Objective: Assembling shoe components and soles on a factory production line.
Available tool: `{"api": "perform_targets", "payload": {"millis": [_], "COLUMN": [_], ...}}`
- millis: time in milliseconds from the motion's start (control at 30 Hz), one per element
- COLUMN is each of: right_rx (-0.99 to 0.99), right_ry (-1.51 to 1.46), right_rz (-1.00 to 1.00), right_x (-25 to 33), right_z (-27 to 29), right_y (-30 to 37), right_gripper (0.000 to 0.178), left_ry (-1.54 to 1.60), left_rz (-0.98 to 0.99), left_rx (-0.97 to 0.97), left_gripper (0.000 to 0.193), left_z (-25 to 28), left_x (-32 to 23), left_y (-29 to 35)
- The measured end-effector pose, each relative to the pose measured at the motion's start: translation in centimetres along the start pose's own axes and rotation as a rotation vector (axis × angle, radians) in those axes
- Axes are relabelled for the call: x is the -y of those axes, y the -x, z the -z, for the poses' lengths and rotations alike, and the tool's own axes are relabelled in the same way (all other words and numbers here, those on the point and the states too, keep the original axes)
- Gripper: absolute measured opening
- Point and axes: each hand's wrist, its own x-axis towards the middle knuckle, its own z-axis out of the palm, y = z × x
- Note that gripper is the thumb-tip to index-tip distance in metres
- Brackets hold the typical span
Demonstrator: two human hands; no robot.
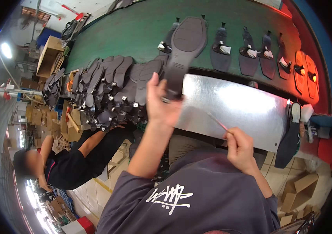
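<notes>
My left hand (pixel 160 107) grips one end of a dark grey sandal (pixel 188 41), which is held up with its broad sole face showing. The sandal's far end overlaps the green belt in view, and its lower part is blurred near my fingers. In my right hand (pixel 240 146), fingers pinch a thin stick-like tool (pixel 217 121), reddish near the grip and pale toward its tip. That tool points up and left over a shiny metal plate (pixel 236 101). To the left of my left hand lies a heap of dark sandals (pixel 109 84).
Several dark sandals (pixel 221 54) stand in a row on the green belt (pixel 134 35); two orange-lit ones (pixel 306 74) are at its right end. A black shoe-shaped piece (pixel 290 136) hangs by the plate's right edge. A co-worker (pixel 70 167) is at left. Cardboard boxes (pixel 300 191) lie lower right.
</notes>
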Motion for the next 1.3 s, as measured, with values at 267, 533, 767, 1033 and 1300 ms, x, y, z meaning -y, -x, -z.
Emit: {"api": "perform_targets", "payload": {"millis": [267, 533, 767, 1033, 1300], "right_rx": [-0.115, -0.398, -0.322, -0.421, -0.516], "right_ry": [0.017, 0.537, 0.758, 0.797, 0.575], "right_rz": [-0.103, -0.075, -0.208, -0.207, 0.052], "right_x": [-2.1, -6.7, -9.9, -9.5, -5.3], "right_z": [2.6, 9.2, 11.0, 10.7, 9.0], "right_y": [-1.5, -2.9, -1.9, -1.3, -3.8], "right_gripper": [0.009, 0.022, 0.039, 0.045, 0.038], "left_ry": [-1.123, -1.715, -2.231, -1.991, -1.331], "left_rz": [-0.952, -1.432, -0.368, -0.834, -1.298], "left_rx": [-0.307, -0.181, -0.134, -0.444, -0.331], "left_gripper": [0.020, 0.019, 0.079, 0.047, 0.038], "left_z": [8.7, 2.6, -0.1, -0.6, -2.5], "left_x": [-13.0, -14.8, -9.7, -3.7, -7.4], "left_y": [1.1, -1.4, -20.7, -25.6, -25.8]}}
